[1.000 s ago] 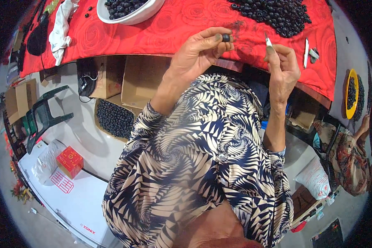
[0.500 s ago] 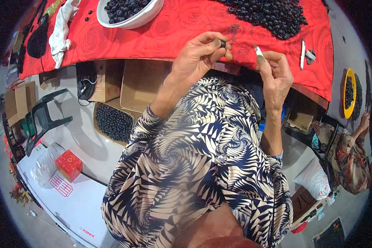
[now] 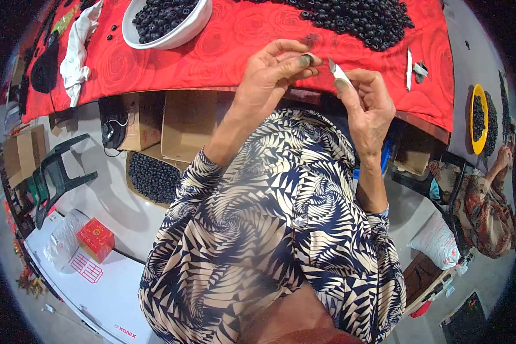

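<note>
My left hand (image 3: 265, 73) is raised over the near edge of the red cloth (image 3: 223, 63). Its thumb and fingers pinch a small round black part (image 3: 309, 59), mostly covered by the fingertips. Facing it, my right hand (image 3: 368, 103) is closed round a small knife (image 3: 339, 72) with a white grip. The pointed blade sticks out toward the black part, a short gap away from it. Farther back lies a heap of similar black parts (image 3: 367, 22), some showing a hollow middle. A white bowl (image 3: 184, 35) at the back left holds more of them.
A white stick-like tool (image 3: 409, 70) lies at the cloth's right; a white rag (image 3: 77, 60) lies left. Below the table stand cardboard boxes (image 3: 183, 126), one filled with black parts. At right, another person's arm (image 3: 499, 163) is near a yellow tray (image 3: 476, 140).
My right hand has moved left, bringing the blade closer to the black part. The left hand keeps its pinch. The whole view has shifted slightly.
</note>
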Motion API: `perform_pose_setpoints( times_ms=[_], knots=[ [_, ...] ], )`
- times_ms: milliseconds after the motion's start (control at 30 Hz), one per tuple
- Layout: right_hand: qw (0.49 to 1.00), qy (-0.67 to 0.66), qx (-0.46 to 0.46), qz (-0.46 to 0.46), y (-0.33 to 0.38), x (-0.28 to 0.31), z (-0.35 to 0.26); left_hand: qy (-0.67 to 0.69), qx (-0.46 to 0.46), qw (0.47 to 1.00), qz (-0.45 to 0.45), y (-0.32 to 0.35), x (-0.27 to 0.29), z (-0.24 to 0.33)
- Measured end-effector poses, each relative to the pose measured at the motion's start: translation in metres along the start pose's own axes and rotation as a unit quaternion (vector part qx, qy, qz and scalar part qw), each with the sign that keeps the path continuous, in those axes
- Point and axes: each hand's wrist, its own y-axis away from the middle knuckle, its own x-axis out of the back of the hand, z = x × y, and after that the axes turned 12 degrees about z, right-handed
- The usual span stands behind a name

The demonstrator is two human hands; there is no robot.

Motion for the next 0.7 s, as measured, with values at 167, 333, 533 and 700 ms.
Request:
perform_pose_setpoints(
  times_ms=[167,333,533,700],
  knots=[
    [1.0,0.018,0.003,0.001,0.003,-0.003,-0.004,0.024,-0.005,0.999,0.02,0.002,0.003,-0.001],
    [0.999,0.035,0.035,-0.002,0.005,-0.007,-0.007,0.035,-0.002,0.999,-0.002,0.003,0.005,-0.003],
    [0.99,0.075,0.123,-0.007,0.008,-0.011,-0.001,0.057,-0.007,0.998,-0.014,0.002,0.008,-0.008],
    [0.986,0.085,0.144,-0.006,0.008,-0.011,-0.004,0.049,-0.012,0.998,-0.041,0.002,0.009,-0.01]
  ],
)
